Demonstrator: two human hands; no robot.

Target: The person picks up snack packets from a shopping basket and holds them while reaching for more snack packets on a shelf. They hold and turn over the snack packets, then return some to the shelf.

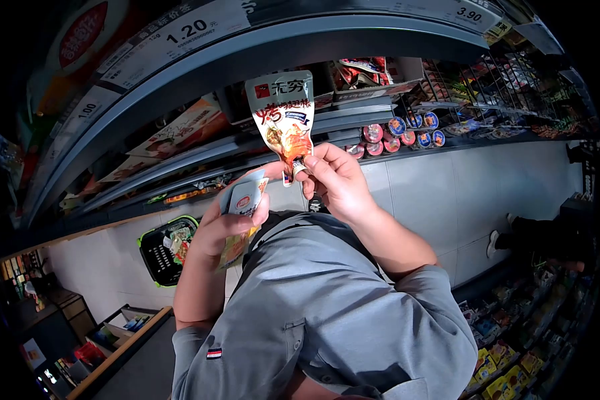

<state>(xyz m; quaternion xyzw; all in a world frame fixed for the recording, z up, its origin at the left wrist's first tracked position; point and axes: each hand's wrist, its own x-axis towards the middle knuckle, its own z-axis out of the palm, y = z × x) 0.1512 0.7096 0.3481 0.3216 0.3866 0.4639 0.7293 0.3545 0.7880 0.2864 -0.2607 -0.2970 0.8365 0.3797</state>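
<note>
My right hand [342,185] pinches the narrow lower end of a drumstick-shaped snack packet [284,110], silver on top with a picture of roasted meat below. It is held upright in front of the shelf. My left hand [223,223] is closed around another pale snack packet [245,195] with a round red mark, its thumb across the front. Under that hand a yellowish packet [233,249] shows in part. The left fingers reach towards the drumstick-shaped packet's lower end, their tips partly hidden.
Shelves with a price label [200,30] curve across the top. Open boxes of red packets [363,72] and round tubs [397,127] stand on them. A black and green shopping basket [159,257] with packets inside sits on the floor at left. Another person's legs [533,237] are at right.
</note>
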